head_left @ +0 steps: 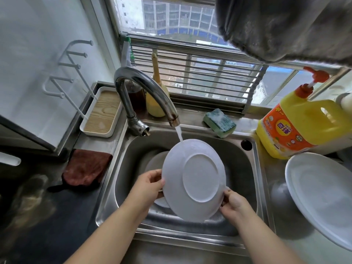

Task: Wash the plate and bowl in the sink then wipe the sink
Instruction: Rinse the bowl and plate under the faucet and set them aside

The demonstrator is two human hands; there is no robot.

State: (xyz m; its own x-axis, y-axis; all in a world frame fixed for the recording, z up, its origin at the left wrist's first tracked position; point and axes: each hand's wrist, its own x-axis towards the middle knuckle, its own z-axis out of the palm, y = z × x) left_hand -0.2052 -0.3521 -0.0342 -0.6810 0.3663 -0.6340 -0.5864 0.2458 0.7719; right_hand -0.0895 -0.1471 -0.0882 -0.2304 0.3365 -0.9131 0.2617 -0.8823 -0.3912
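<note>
I hold a white plate (pixel 194 180) tilted over the steel sink (pixel 245 180), its underside facing me. My left hand (pixel 150 184) grips its left rim and my right hand (pixel 235 203) grips its lower right rim. Water runs from the curved faucet (pixel 144 86) onto the plate's top edge. Behind the plate, another white dish (pixel 155 162) lies in the basin, mostly hidden, so I cannot tell if it is the bowl.
A soapy green sponge (pixel 220 120) lies on the sink's back ledge. A yellow detergent pump bottle (pixel 297 122) stands at the right, with a large white plate (pixel 322 195) on the counter below it. A brown cloth (pixel 85 167) lies left of the sink, beside a white tray (pixel 102 111).
</note>
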